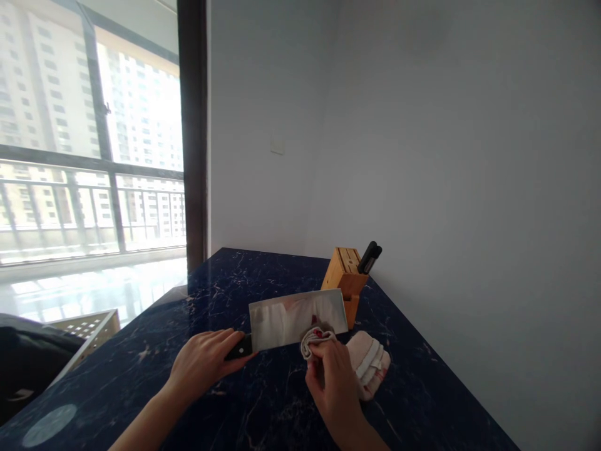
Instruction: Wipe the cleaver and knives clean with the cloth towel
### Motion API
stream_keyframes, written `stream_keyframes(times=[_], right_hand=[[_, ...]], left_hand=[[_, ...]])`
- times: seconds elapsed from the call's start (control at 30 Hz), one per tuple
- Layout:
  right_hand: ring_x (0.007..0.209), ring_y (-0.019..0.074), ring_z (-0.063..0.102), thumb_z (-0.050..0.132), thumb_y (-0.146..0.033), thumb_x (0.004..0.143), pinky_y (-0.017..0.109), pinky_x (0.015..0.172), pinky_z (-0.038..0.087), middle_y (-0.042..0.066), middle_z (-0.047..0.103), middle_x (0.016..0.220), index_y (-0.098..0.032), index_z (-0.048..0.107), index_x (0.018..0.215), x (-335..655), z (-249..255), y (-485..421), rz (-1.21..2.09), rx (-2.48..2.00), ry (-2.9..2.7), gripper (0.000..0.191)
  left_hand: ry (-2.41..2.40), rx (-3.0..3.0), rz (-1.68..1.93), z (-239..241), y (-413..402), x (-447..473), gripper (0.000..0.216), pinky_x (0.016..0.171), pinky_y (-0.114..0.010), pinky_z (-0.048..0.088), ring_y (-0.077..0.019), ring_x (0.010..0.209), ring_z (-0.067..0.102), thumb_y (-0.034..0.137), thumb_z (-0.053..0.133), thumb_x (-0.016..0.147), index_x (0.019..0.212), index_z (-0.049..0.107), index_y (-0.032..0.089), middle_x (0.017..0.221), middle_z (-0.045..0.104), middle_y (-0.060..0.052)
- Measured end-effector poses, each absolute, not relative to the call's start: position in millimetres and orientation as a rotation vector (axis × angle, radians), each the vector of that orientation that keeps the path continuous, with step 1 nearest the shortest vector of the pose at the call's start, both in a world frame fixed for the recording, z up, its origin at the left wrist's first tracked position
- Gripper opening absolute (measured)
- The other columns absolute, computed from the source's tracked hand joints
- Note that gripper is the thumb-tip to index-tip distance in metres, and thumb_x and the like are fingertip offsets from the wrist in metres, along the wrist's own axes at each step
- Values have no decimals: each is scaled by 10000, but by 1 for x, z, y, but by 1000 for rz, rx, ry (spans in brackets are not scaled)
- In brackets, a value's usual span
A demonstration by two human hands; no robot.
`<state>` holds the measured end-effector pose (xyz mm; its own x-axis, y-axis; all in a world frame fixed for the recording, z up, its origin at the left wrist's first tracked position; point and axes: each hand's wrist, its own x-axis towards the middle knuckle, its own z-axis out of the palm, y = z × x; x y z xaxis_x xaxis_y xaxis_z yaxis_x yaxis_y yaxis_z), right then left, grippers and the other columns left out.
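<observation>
My left hand (210, 357) is closed around the black handle of a cleaver (282, 319). The broad, shiny blade is held up above the table and points to the right, its flat side facing me. A small bunched cloth (313, 338), pale with some red, is pinched in my right hand (332, 369) against the lower right part of the blade. Just right of that hand lies a folded towel (369, 360), white and pinkish, partly hidden by the hand. Behind the blade's tip stands a wooden knife block (345, 269).
Black handles (370, 257) stick out of the knife block's right side. The dark blue marbled table (263, 272) meets a grey wall (422, 156). At the left are a chair (94, 338) with dark fabric (32, 363) and a large window (141, 125). A pale round patch (49, 426) shows on the table's near-left corner.
</observation>
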<state>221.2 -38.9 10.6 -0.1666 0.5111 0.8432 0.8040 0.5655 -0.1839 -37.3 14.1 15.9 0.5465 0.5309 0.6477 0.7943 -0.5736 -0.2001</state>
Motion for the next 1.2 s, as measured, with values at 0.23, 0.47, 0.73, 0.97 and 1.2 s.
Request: stream_keyframes(times=[0.23, 0.47, 0.73, 0.97, 1.2], right_hand=[[760, 199, 504, 449, -66, 718, 357, 684, 387, 31, 539, 800, -200, 467, 893, 222, 15, -40, -402, -1120, -1848, 221], [727, 195, 476, 454, -93, 727, 382, 699, 362, 21, 498, 758, -205, 441, 877, 236, 22, -38, -379, -1169, -1738, 189], [737, 205, 478, 425, -20, 653, 355, 668, 359, 26, 512, 750, -202, 437, 810, 215, 14, -44, -337, -1183, -1949, 241], [731, 203, 485, 436, -37, 635, 343, 667, 365, 22, 509, 740, -206, 449, 789, 217, 20, -45, -359, -1205, -1907, 229], [698, 181, 474, 450, -78, 680, 336, 658, 374, 12, 495, 740, -210, 446, 811, 234, 23, -39, -323, -1247, -1765, 186]], left_hand=[[-1047, -2295, -825, 19, 13, -36, 286, 541, -216, 429, -137, 573, 622, 472, 480, 803, 823, 595, 210, 657, 649, 8], [-1117, -2298, -775, 19, 13, -38, 284, 526, -225, 418, -147, 582, 624, 468, 475, 808, 834, 591, 210, 670, 651, 7], [-1028, -2330, -772, 19, 11, -31, 305, 525, -216, 434, -138, 564, 620, 490, 466, 803, 798, 601, 217, 658, 655, 6], [-1059, -2347, -782, 19, 11, -31, 307, 523, -221, 430, -144, 567, 623, 494, 463, 804, 808, 602, 221, 660, 656, 7], [-1097, -2356, -801, 19, 11, -33, 289, 517, -222, 417, -145, 574, 625, 477, 469, 806, 815, 600, 220, 654, 653, 8]])
